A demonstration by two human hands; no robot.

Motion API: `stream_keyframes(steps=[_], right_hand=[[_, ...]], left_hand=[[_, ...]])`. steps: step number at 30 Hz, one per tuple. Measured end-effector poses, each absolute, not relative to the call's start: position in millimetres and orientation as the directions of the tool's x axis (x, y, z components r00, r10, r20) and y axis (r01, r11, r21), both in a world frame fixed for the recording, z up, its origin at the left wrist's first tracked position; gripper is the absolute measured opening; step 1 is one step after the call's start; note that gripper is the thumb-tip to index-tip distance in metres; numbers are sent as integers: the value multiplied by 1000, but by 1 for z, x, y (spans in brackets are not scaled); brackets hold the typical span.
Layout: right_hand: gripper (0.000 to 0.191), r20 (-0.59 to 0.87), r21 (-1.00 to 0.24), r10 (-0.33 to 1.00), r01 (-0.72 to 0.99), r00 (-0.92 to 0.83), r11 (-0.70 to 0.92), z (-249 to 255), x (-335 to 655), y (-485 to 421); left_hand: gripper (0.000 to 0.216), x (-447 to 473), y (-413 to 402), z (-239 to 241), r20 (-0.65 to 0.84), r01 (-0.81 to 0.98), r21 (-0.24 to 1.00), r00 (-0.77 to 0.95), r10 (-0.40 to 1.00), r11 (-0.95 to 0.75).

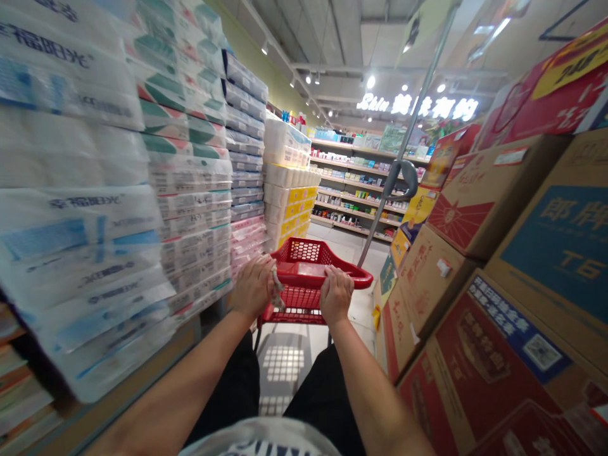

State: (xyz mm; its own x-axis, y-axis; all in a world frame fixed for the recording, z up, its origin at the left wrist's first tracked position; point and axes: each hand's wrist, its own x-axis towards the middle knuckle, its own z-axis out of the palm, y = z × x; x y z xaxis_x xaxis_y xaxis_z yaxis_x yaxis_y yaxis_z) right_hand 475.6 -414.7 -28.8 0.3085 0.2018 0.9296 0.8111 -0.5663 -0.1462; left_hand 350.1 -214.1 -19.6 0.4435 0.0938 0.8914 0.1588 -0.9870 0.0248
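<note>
In front of me is a red plastic shopping cart (304, 296) with a perforated basket. My left hand (251, 284) is closed at the left end of its handle. A crumpled light-coloured cloth or tissue (277, 292) hangs beside that hand's fingers; I cannot tell whether it is pinched in them. My right hand (336, 292) wraps over the handle (299, 278) right of its middle. The basket's contents are mostly hidden from this angle.
Packs of tissue paper (190, 158) are stacked high along the left. Cardboard cartons (456, 266) line the right, close to the cart. A slanting metal pole (380, 212) with a grey loop stands ahead at the right. Stocked shelves (356, 168) cross the far end.
</note>
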Motion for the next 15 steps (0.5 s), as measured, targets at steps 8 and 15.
stream_keyframes(steps=[8,15], right_hand=[[30,929,-159,191,809,316,-566,-28,475,-416],[32,928,-130,218,813,301,-567,-27,476,-421]], left_hand=[[53,373,-269,-22,871,42,-149,478,-111,-988],[54,388,-301,-21,843,11,-210,508,-176,-978]])
